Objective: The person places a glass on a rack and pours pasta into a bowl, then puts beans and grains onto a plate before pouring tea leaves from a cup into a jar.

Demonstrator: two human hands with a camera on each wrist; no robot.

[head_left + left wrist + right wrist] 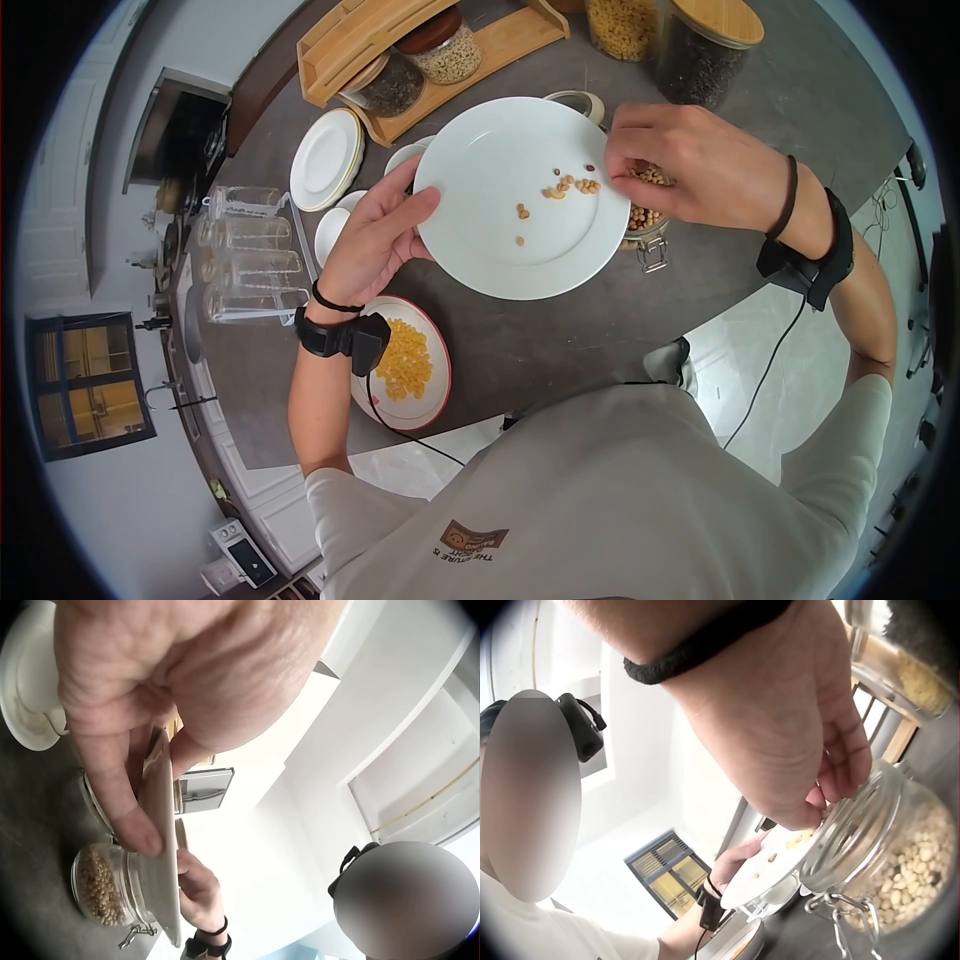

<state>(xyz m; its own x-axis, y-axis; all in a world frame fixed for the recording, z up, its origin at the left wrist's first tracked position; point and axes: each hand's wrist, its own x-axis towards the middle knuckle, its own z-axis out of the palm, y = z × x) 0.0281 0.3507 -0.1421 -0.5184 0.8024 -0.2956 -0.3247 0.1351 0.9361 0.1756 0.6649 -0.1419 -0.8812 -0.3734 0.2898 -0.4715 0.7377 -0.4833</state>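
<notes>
My left hand grips a white plate by its left side, thumb on the rim and fingers underneath. A few soybeans and a dark red bean lie toward the plate's right side. At that side, my right hand has its fingertips bunched together in a pinch close by the rim; a soybean shows at the tips in the right wrist view. Below the right hand stands a glass clip-top jar partly filled with soybeans, its mouth uncovered and overlapped by the plate's edge.
A red-rimmed plate of yellow pasta sits near the table's front. White plates and a rack of glasses are to the left. Behind are a wooden shelf with jars and a dark-filled jar.
</notes>
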